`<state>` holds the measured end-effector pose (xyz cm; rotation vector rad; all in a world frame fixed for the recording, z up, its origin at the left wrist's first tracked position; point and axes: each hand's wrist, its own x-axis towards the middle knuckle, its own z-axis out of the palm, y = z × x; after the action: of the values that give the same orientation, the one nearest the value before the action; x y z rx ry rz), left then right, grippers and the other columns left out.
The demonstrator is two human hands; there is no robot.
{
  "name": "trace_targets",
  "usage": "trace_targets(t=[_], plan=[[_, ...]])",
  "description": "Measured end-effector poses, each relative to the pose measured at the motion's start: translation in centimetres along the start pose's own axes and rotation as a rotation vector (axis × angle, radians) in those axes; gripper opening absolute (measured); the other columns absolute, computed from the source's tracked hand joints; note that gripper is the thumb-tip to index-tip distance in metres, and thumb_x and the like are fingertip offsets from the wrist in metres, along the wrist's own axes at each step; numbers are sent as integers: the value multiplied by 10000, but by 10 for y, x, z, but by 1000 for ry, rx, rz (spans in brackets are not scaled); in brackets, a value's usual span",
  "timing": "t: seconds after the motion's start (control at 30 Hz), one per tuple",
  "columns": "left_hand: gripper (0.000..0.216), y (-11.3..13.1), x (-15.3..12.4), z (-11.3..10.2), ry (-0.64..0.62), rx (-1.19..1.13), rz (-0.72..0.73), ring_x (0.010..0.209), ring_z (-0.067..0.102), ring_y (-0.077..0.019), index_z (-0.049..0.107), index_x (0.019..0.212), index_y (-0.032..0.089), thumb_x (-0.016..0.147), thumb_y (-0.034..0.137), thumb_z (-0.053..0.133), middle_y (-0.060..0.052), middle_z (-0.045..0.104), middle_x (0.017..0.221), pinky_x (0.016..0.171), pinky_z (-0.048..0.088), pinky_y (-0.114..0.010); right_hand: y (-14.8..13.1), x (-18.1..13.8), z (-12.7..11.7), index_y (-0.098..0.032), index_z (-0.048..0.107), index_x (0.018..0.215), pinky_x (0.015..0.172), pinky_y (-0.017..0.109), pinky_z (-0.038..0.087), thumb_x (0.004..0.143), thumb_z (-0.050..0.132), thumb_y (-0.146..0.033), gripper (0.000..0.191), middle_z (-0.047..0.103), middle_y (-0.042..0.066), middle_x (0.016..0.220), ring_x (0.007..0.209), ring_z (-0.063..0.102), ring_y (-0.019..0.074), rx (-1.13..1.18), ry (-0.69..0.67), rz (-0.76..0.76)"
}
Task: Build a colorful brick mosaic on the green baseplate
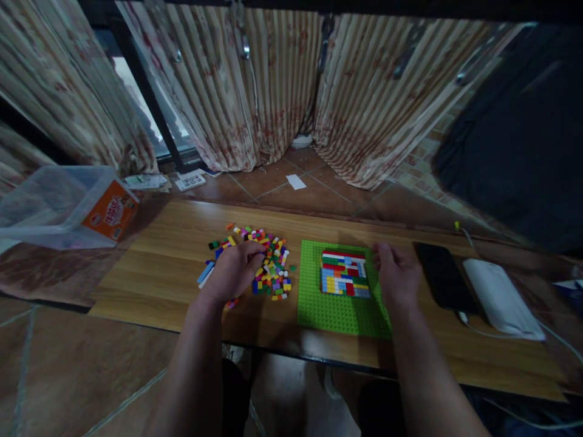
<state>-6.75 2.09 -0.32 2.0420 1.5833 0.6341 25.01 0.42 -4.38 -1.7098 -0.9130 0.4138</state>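
My left hand (237, 271) is over a loose pile of small toy building bricks (274, 267) in many colours. Its thumb and forefinger are closed together at the pile, and whatever is between the fingertips is too small to make out. To the right of the pile lies a green studded baseplate (314, 312). A low block of bricks (345, 274) in red, white, blue, yellow and green sits on it. Beside the baseplate's right edge is my right hand (397, 271), its fingers loosely bent and apart, with nothing visible in them. It covers part of that edge.
The wooden board (155, 267) carries everything. On its right lie a black phone (444, 276) and a white power bank (501, 297) with a cable. A clear plastic bin (59, 206) with an orange label stands at the far left. Curtains (273, 91) hang behind.
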Motion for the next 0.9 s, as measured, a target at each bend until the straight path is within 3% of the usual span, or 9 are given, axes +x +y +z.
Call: trace_targets(t=[0.1, 0.2, 0.3, 0.4, 0.53, 0.8, 0.9], plan=[[269, -4, -1, -3, -1, -1, 9, 695, 611, -162, 732, 929, 186, 876, 236, 473, -22, 695, 761, 658, 444, -240, -15, -11, 4, -155, 715, 767, 591, 291, 439, 827, 596, -484, 354, 657, 25, 660, 625, 587, 170, -13, 69, -147], [269, -6, -3, -7, 10, -7, 27, 703, 612, -157, 726, 923, 179, 886, 223, 464, -29, 694, 776, 678, 445, -240, -32, -32, 15, -161, 721, 819, 662, 308, 482, 849, 603, -434, 299, 703, 44, 755, 703, 633, 189, 57, 12, -265], [267, -7, -5, -10, 39, -12, 24, 730, 625, -165, 725, 928, 174, 880, 200, 464, -42, 704, 803, 684, 447, -242, -44, -56, 28, -184, 721, 842, 717, 308, 496, 873, 609, -365, 215, 710, 44, 816, 764, 647, 184, 42, -167, -420], [274, -9, -7, -13, 62, -16, 27, 740, 626, -165, 727, 945, 170, 868, 176, 464, -47, 711, 828, 679, 449, -242, -50, -78, 39, -208, 713, 919, 736, 303, 507, 901, 591, -319, 166, 704, 47, 897, 809, 653, 176, -17, -439, -567], [276, -15, -9, -19, 119, -54, -23, 732, 613, -150, 725, 956, 149, 863, 183, 468, -35, 716, 813, 701, 465, -238, -52, -100, 51, -237, 695, 1031, 819, 332, 523, 888, 617, -305, 177, 701, 57, 999, 928, 657, 200, -95, -690, -668], [287, -33, -13, -36, 322, -11, -367, 727, 638, -176, 748, 956, 141, 826, 240, 513, -73, 744, 827, 666, 459, -258, -38, -112, 69, -257, 709, 1047, 861, 405, 533, 805, 693, -327, 253, 677, 67, 1106, 1020, 637, 258, -251, -724, -739], [271, -43, -17, -41, 334, 83, -528, 749, 657, -198, 757, 920, 171, 809, 253, 524, -89, 754, 847, 651, 451, -270, -34, -108, 72, -269, 718, 1035, 869, 419, 525, 821, 666, -329, 228, 678, 61, 1095, 1012, 635, 259, -247, -692, -736]])
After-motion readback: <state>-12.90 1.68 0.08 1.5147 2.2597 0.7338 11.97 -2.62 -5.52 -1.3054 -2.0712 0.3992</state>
